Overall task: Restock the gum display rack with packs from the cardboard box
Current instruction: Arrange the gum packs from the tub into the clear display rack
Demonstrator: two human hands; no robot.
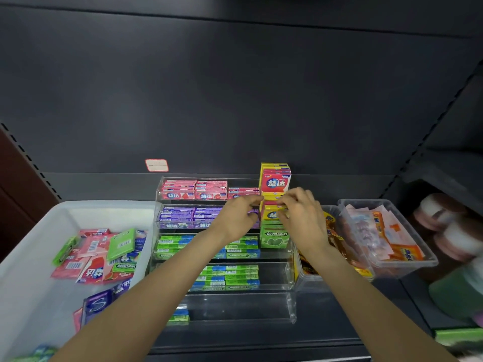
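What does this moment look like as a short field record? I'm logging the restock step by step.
rack: clear tiered rack on a dark shelf
top tier: pink packs
second tier: purple packs
lower tiers: green packs
right column: yellow pack above a Doublemint pack
left hand: fingers curled beside the yellow pack; grip unclear
right hand: pinches the yellow pack
supply: white bin at left, loose packs inside
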